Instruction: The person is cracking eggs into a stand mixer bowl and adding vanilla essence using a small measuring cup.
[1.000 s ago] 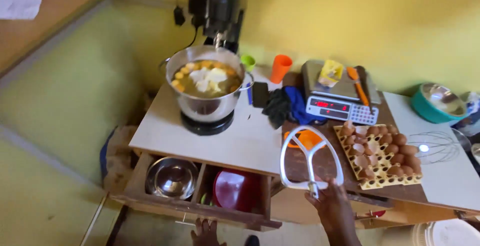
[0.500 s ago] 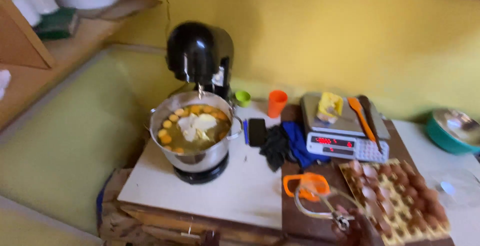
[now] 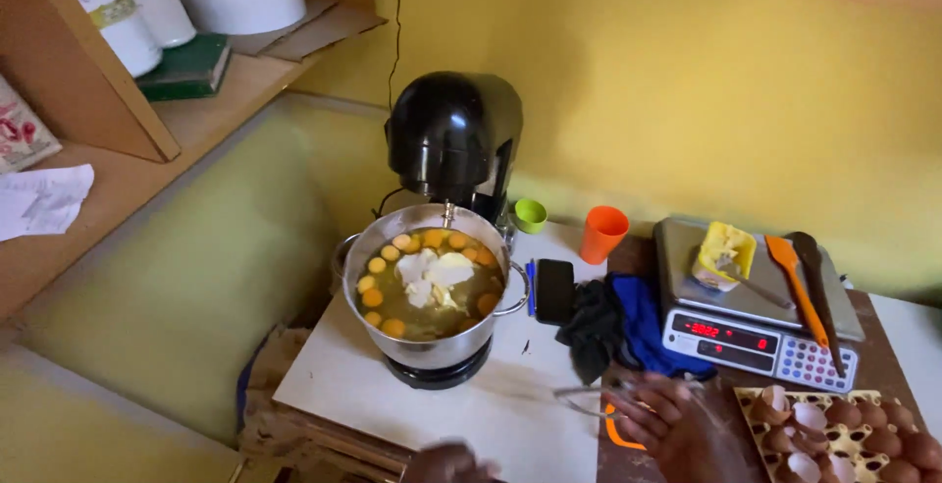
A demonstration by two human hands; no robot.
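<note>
My right hand (image 3: 677, 426) is low over the table's front, by the egg tray (image 3: 849, 434), gripping a white mixer beater (image 3: 587, 401) that shows only as a blur pointing left. Just the knuckles of my left hand (image 3: 446, 463) show at the bottom edge, below the white tabletop (image 3: 392, 385). A steel mixing bowl (image 3: 432, 292) with several egg yolks and lumps of butter sits under the black stand mixer head (image 3: 451, 134), left of and beyond my right hand.
A digital scale (image 3: 756, 321) carries a yellow tub (image 3: 724, 252), an orange spatula (image 3: 790, 282) and a dark spatula. An orange cup (image 3: 601, 233), a green cup (image 3: 530, 215), a phone (image 3: 554, 290) and dark and blue cloths (image 3: 618, 326) lie between. A wooden shelf (image 3: 128, 179) holds jars on the left.
The view has tilted up, and the open drawer has left the frame. My right hand has carried the beater lower and to the left, toward the bowl.
</note>
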